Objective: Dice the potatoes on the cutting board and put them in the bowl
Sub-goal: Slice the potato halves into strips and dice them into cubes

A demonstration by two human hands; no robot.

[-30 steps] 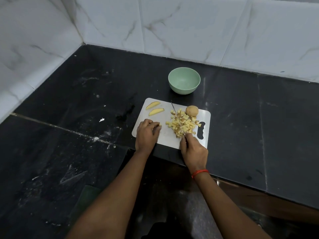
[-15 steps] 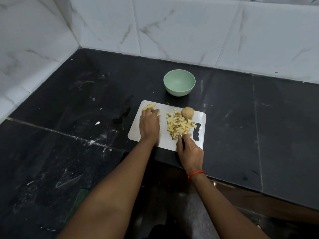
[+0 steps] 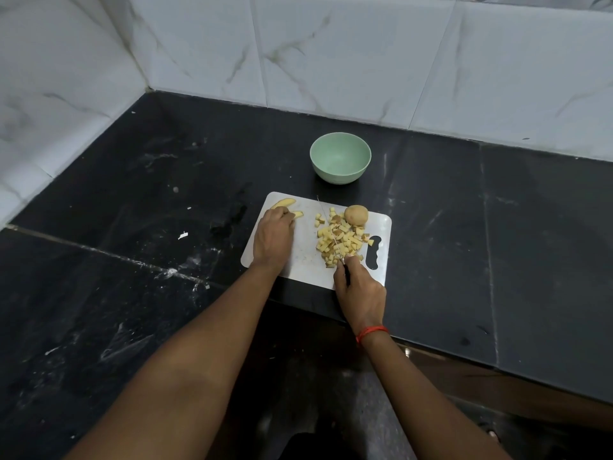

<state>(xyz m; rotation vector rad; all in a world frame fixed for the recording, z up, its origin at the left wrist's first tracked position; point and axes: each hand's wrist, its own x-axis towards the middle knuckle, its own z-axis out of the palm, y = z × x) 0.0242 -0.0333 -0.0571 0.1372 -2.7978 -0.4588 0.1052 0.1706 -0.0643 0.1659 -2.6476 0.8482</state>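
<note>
A white cutting board lies on the black counter. A pile of diced potato sits on its right half, with a whole unpeeled potato at the far edge. Two potato wedges lie at the board's far left: one wedge is free, the other wedge is under my left hand's fingertips. My left hand curls its fingers onto that wedge. My right hand grips a knife whose thin blade runs over the dice. The empty green bowl stands beyond the board.
White marbled tile walls close the counter at the back and left. The black counter is streaked with white smears and crumbs to the left of the board. Its front edge runs just under my right wrist.
My left hand has moved from the board's near left up to the wedges at the far left and now covers one. The right hand and knife stay over the dice.
</note>
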